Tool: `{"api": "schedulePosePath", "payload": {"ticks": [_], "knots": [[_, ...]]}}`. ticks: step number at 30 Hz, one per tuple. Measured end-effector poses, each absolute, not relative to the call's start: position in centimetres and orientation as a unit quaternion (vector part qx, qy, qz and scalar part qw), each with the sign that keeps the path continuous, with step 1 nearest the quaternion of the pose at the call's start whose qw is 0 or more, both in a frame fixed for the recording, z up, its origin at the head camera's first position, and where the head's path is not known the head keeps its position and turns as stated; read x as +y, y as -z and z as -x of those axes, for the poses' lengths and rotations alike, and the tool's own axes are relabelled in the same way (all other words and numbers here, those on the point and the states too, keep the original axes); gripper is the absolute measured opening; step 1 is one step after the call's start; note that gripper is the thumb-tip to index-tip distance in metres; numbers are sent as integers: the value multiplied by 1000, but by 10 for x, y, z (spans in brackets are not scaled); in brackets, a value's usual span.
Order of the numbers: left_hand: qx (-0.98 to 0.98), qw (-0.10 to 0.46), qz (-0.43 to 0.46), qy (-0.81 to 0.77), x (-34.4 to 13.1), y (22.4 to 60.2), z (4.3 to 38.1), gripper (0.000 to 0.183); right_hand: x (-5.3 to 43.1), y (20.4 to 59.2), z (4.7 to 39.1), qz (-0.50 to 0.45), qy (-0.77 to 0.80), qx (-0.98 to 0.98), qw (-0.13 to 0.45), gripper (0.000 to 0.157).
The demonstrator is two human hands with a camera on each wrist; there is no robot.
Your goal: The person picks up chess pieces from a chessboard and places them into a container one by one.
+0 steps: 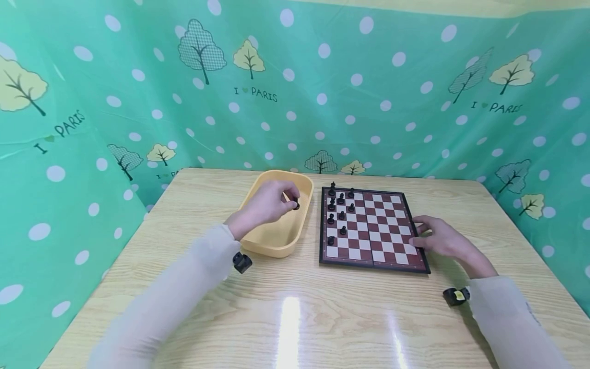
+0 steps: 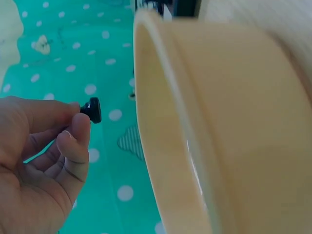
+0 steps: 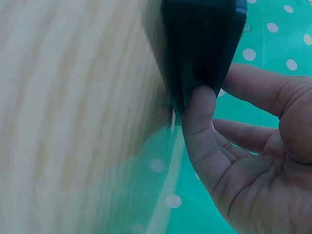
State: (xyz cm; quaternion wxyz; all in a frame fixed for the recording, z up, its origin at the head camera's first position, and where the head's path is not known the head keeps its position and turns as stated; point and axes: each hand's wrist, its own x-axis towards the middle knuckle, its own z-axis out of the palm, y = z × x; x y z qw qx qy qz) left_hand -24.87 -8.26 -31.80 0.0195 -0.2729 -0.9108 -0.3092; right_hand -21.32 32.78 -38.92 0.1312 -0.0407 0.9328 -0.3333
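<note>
Over the yellow plastic bin (image 1: pixel 275 251), my left hand (image 1: pixel 271 201) pinches a small black chess piece (image 2: pixel 93 110) between thumb and fingertips. Its round base faces outward in the left wrist view; the fingers cover the rest. To the right lies a brown and white chessboard (image 1: pixel 389 225) with a black frame. Several black chess pieces (image 1: pixel 341 216) stand on its left columns. My right hand (image 1: pixel 440 238) holds the board's right edge, thumb and forefinger against the dark frame (image 3: pixel 200 44) in the right wrist view.
Everything stands on a light wood-grain table (image 1: pixel 350 318). A green dotted cloth (image 1: pixel 286 92) hangs behind it and along the sides. The bin's rim rises just left of the board. Dark wrist cameras (image 1: pixel 241 262) sit on both sleeves.
</note>
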Motion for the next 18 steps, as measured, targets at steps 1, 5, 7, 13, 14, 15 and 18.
{"api": "schedulePosePath", "payload": {"ticks": [1, 5, 7, 13, 14, 15, 18], "knots": [[-911, 26, 277, 304, -84, 317, 252, 11, 328, 389, 213, 41, 333, 933, 131, 69], [-910, 39, 297, 286, -89, 317, 265, 9, 329, 389, 213, 41, 333, 933, 132, 69], [-910, 30, 302, 282, -90, 317, 271, 10, 329, 389, 213, 41, 333, 933, 132, 69], [-913, -17, 296, 279, -89, 317, 292, 11, 329, 389, 213, 44, 333, 933, 130, 69], [-913, -22, 296, 279, -88, 317, 295, 11, 329, 389, 213, 45, 332, 933, 130, 69], [-913, -26, 298, 278, -87, 317, 298, 11, 329, 389, 213, 46, 331, 934, 129, 69], [-913, -37, 298, 276, -85, 318, 308, 12, 330, 389, 213, 47, 331, 934, 129, 69]]}}
